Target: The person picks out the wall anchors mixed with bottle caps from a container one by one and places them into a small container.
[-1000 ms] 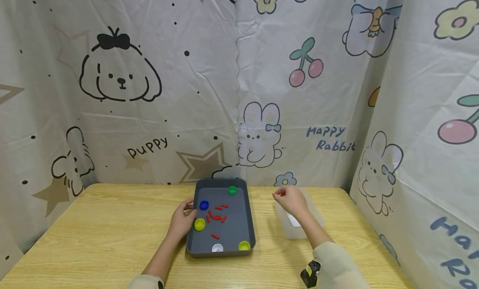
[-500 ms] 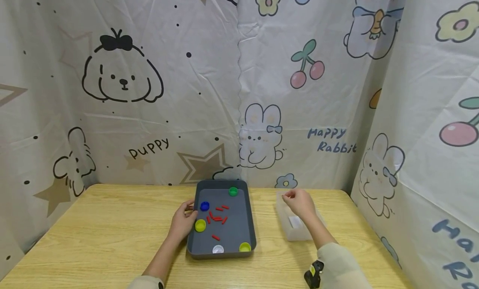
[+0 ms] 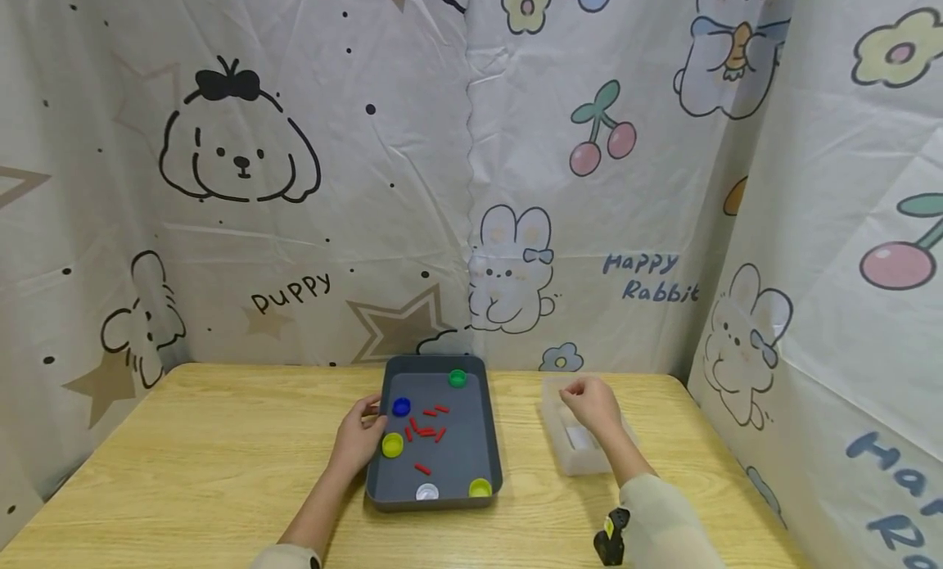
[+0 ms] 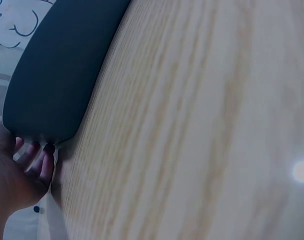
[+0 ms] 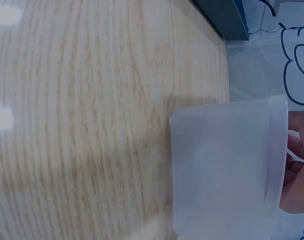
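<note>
My left hand [image 3: 361, 431] grips the left wall of the dark grey tray [image 3: 474, 450], its thumb at the rim; in the left wrist view the curled fingers [image 4: 41, 165] touch the outer wall. Several small red sticks [image 3: 427, 432] lie in the tray. Among them stand a blue cap [image 3: 401, 407], a green cap [image 3: 457, 378], a clear cap [image 3: 427, 491] and two yellow caps [image 3: 393, 445]. My right hand [image 3: 595, 405] hangs over the translucent white box [image 3: 573, 462] with bent fingers drawn together. Whether something small is between the fingertips cannot be seen.
Both containers rest on a light wooden table [image 3: 243, 438], the box to the right of the tray, with bare wood between them. A printed cloth curtain [image 3: 412, 225] closes off the back and sides. A black device [image 3: 611, 536] sits at my right wrist.
My right hand has moved right, from the gap beside the box to over it. A reddish tip at its fingertips one second ago is no longer discernible. The left hand stays at the tray.
</note>
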`<move>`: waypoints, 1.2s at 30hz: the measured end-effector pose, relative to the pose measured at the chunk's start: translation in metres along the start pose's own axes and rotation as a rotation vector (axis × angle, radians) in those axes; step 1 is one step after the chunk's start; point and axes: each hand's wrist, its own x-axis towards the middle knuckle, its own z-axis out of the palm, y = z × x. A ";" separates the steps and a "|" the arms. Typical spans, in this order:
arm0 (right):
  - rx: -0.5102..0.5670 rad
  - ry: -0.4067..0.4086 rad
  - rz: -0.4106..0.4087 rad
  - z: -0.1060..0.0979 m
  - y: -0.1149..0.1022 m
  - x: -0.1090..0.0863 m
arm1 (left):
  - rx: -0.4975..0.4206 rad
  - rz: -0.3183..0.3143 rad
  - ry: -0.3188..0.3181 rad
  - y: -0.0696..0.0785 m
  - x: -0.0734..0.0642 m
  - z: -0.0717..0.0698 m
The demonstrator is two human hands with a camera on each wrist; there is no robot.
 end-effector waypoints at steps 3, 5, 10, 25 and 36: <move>0.002 -0.013 0.015 0.003 0.003 0.000 | -0.003 0.004 0.003 0.000 0.000 0.000; 0.004 -0.023 0.027 0.004 0.004 0.001 | -0.004 0.010 0.006 -0.001 0.000 0.001; 0.015 -0.022 0.054 0.006 0.008 0.001 | -0.003 0.018 0.009 -0.004 0.001 0.002; 0.027 -0.001 0.016 -0.005 0.003 0.002 | -0.001 0.011 0.005 -0.002 0.001 0.001; 0.020 -0.009 -0.033 -0.004 -0.015 -0.004 | -0.001 0.018 0.008 -0.002 0.001 0.002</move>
